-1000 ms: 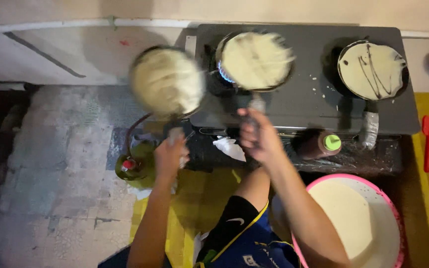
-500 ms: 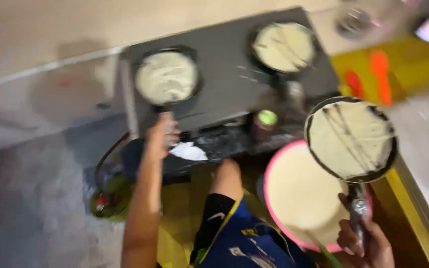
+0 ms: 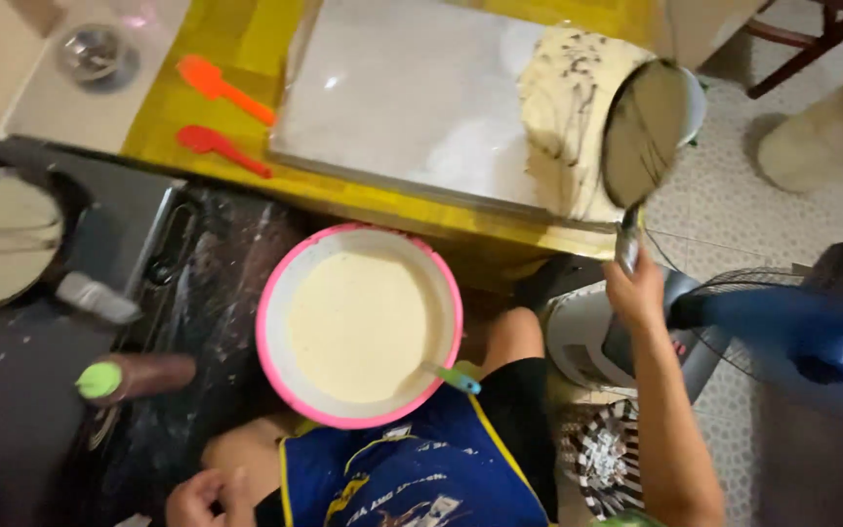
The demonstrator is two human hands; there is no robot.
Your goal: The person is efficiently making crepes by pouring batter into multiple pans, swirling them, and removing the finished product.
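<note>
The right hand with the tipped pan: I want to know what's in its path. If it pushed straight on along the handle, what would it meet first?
The right hand points up the pan toward the stack of crepes on the white board. It would probably meet that stack first, though depth is unclear.

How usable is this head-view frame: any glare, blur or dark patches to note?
Head view: warm indoor light; soft glare on the pale tray. The tilted pan in the right hand is slightly motion-blurred, as is the crepe pile. The stove side sits in deep shadow; the left hand is cut off at the bottom edge.
</note>
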